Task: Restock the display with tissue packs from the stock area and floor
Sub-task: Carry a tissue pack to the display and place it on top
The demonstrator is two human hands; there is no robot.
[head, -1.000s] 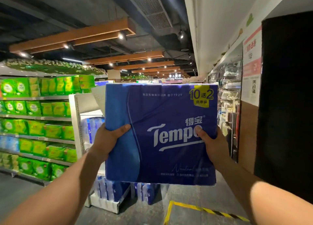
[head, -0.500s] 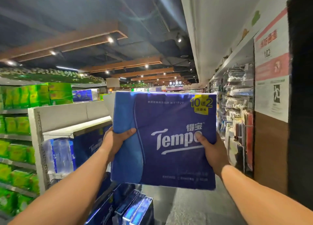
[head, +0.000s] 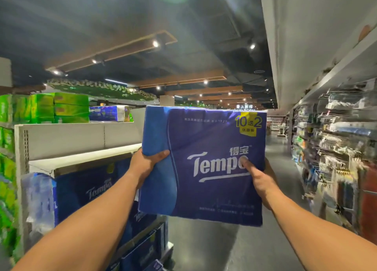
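Observation:
I hold a large blue Tempo tissue pack up at chest height in the aisle. My left hand grips its left edge, thumb across the front. My right hand grips its right edge, thumb pressed on the logo. Left of the pack stands the white display shelf; its top board is bare. More blue Tempo packs fill the level beneath it and the lower rack.
Green tissue packs are stacked on shelving at far left and behind the display. A blue-and-white pack lies on top further back. Hanging goods line the right wall. The grey aisle floor runs ahead.
I have come closer to the white display, which now fills the lower left. The pack has stayed in both hands, now right beside the bare top shelf.

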